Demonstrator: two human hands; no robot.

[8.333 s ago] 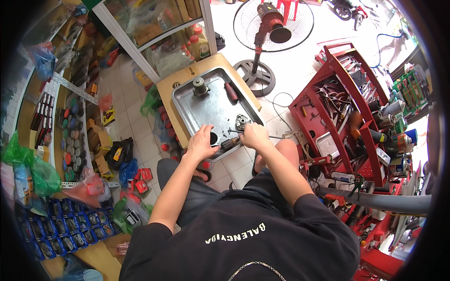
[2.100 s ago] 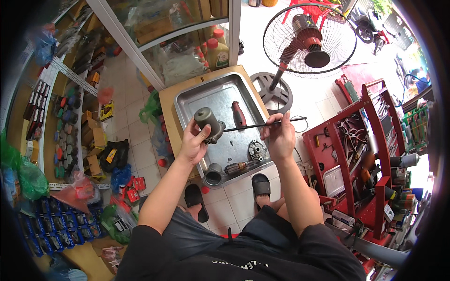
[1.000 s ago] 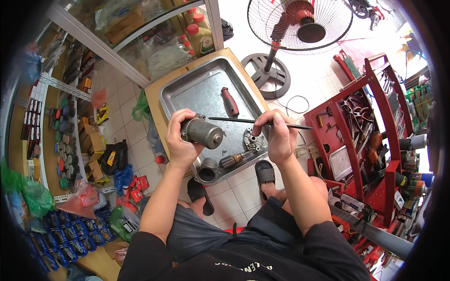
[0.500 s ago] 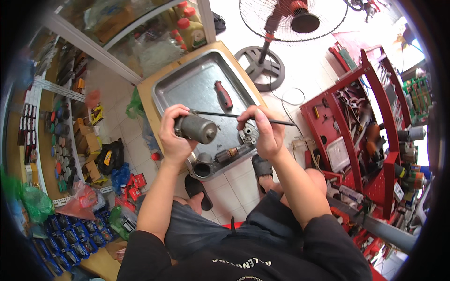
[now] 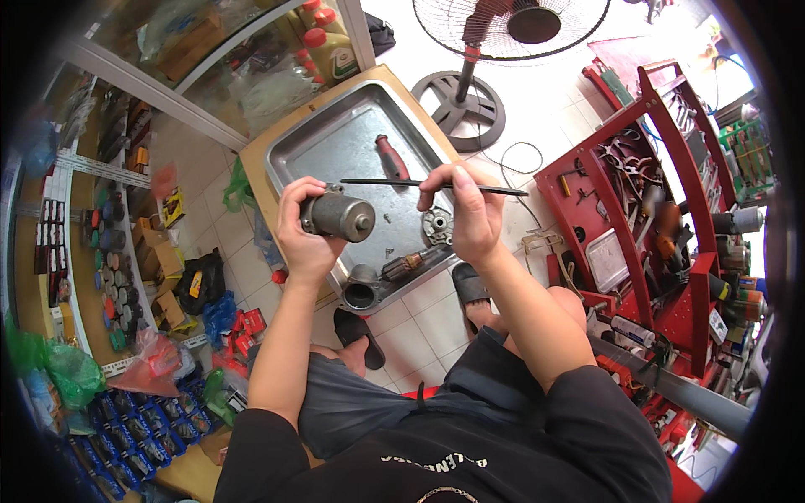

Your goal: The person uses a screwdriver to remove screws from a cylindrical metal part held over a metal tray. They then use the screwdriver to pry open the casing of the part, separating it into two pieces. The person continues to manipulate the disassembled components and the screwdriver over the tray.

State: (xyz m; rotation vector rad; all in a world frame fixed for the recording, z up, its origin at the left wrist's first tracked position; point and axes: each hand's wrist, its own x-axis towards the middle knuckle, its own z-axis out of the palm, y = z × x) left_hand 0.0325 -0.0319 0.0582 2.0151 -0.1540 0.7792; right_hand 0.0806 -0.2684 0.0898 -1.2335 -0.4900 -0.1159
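Observation:
My left hand (image 5: pixel 303 236) is closed round a grey metal motor casing (image 5: pixel 340 216), a short cylinder with a small knob on the end facing right. Between the thumb and fingers of my right hand (image 5: pixel 471 214) is a thin black rod-like tool (image 5: pixel 377 182), held nearly level. Its left tip reaches the rim side of the casing; whether they touch I cannot tell. Below, in a metal tray (image 5: pixel 281 159), lie a red-handled screwdriver (image 5: pixel 392 158), a round metal end cover (image 5: pixel 438 226), an armature (image 5: pixel 404 265) and a hollow cast housing (image 5: pixel 361 289).
The tray rests on a wooden-topped stand (image 5: pixel 256 172). A standing fan (image 5: pixel 459 105) is beyond it. To the right stands a red tool rack (image 5: pixel 579 210) full of tools. A glass cabinet (image 5: pixel 226 67) with bottles and shelves of packaged goods (image 5: pixel 109 277) line the left.
The black tool has turned more level, its tip still by the casing. Both hands appear slightly higher and further left, and the whole view has shifted a little.

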